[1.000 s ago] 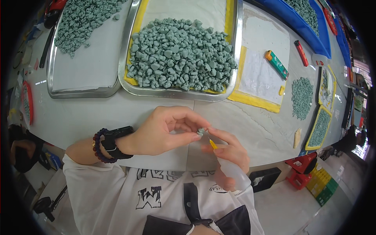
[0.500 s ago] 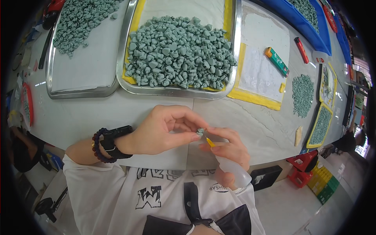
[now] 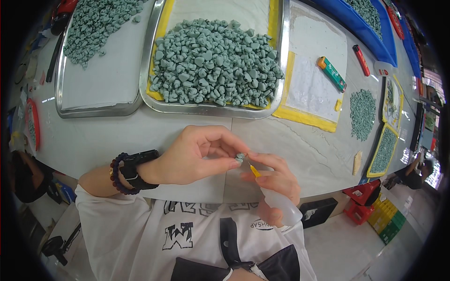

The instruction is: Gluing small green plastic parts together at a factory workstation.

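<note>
Between the thumb and fingertips of my left hand [image 3: 187,157] there is a small grey-green stone piece [image 3: 240,157]. My left hand is closed on it and wears a black band and a beaded bracelet at the wrist. My right hand [image 3: 279,180] wraps round a translucent white squeeze bottle [image 3: 283,203] with a yellow nozzle [image 3: 255,171]. The nozzle points up toward the stone piece, a little short of it. The right index fingertip is close beside the piece; whether it touches cannot be made out.
Beyond my hands a metal tray [image 3: 206,111] holds a heap of grey-green stones; another tray [image 3: 101,112] stands left. To the right lie a green box cutter [image 3: 332,75], a red one [image 3: 361,61], a loose stone pile [image 3: 362,114] and a yellow-edged tray [image 3: 383,150]. A blue bin [image 3: 389,51] sits behind.
The yellow nozzle and bottle have shifted slightly right and down, away from the stone piece. My left hand has stayed nearly still.
</note>
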A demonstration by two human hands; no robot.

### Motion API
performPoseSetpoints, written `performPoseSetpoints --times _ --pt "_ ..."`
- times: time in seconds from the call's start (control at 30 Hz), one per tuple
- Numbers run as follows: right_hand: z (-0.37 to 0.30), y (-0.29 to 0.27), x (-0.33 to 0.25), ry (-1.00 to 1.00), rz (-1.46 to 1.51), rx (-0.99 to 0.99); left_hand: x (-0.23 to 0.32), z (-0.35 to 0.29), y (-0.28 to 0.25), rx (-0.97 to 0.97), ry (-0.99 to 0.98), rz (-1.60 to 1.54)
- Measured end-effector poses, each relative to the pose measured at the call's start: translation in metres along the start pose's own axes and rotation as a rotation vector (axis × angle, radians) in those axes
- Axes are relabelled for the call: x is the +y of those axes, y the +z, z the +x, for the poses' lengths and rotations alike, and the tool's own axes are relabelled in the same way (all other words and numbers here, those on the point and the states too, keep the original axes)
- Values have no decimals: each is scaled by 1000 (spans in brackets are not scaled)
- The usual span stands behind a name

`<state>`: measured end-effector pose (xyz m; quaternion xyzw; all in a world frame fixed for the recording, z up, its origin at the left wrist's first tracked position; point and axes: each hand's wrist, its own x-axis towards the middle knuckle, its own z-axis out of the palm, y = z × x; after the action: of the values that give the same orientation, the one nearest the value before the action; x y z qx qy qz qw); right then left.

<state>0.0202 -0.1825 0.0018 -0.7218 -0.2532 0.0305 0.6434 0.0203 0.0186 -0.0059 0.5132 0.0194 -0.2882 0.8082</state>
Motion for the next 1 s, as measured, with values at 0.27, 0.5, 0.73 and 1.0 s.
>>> performPoseSetpoints --times 0.27,0.5,0.73,1.0 --pt "-1 0 0 28 29 12 2 -1 0 6 -24 -17" --pt "-3 -2 0 55 21 2 2 0 1 8 -19 -10" --pt "-2 -23 -6 43 -70 -46 3 1 1 1 -33 32" --pt "15 -68 19 -121 -851 -137 1 2 2 35 -18 26"
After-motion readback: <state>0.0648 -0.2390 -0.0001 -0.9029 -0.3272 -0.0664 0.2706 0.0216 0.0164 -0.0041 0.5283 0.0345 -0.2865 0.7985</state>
